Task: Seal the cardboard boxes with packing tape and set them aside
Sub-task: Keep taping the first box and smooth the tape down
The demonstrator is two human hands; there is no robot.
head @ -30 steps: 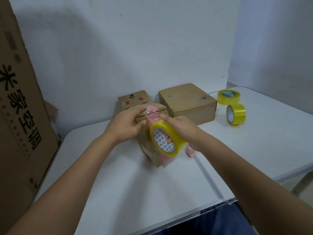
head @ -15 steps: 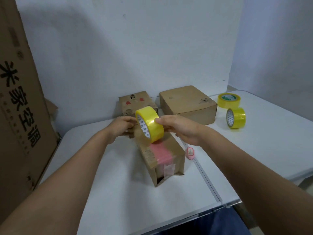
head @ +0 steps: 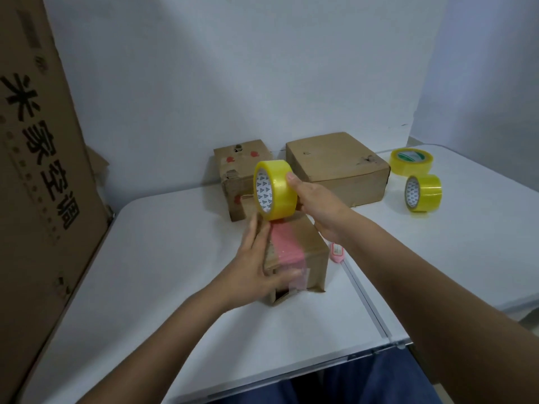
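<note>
A small cardboard box (head: pixel 310 252) with a pink patch on top lies in the middle of the white table (head: pixel 163 266). My right hand (head: pixel 316 204) grips a yellow tape roll (head: pixel 274 189) upright above the box's far end. A strip of clear tape runs from the roll along the box top and over its near end. My left hand (head: pixel 256 272) lies flat with straight fingers against the box's left side and near end, blurred by motion.
Two more cardboard boxes, a small one (head: pixel 239 170) and a flat wide one (head: pixel 338 167), stand by the wall. Two spare yellow tape rolls (head: pixel 423 193) (head: pixel 411 160) sit at the right. A pink cutter (head: pixel 337 252) lies beside the box. A big carton (head: pixel 38 170) leans at the left.
My right hand carried the roll from the box's near end up to its far end, drawing tape along the top. My left hand moved from the far end toward me.
</note>
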